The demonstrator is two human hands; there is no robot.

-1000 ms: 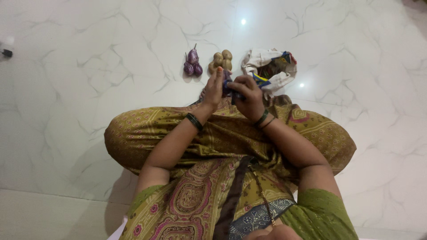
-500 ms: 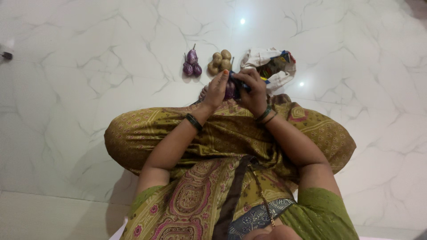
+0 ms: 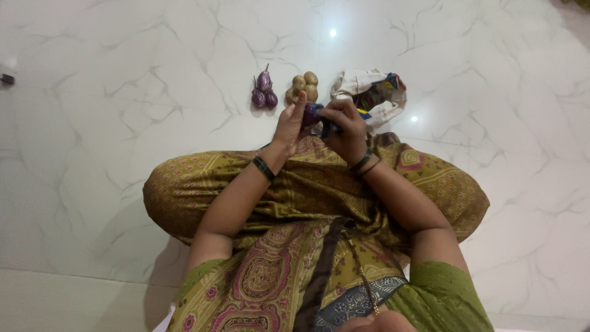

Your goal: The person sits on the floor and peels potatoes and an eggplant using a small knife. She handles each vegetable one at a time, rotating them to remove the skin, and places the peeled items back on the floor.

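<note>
Holding a purple brinjal point(image 3: 310, 114) between them above the lap, the left hand point(image 3: 289, 126) presses flat-fingered against it while the right hand point(image 3: 344, 126) grips it with a dark tool. Brinjals point(image 3: 263, 92), potatoes point(image 3: 302, 87) and a bag point(image 3: 372, 95) lie at twelve o'clock.

White grey-veined marble floor point(image 3: 123, 123); purple brinjals point(image 3: 263, 92); tan potatoes point(image 3: 302, 87); olive paisley-patterned dress point(image 3: 307, 184); cream cloth bag point(image 3: 362, 83)

Small purple eggplant point(image 3: 311, 114) betw. both hands
</note>
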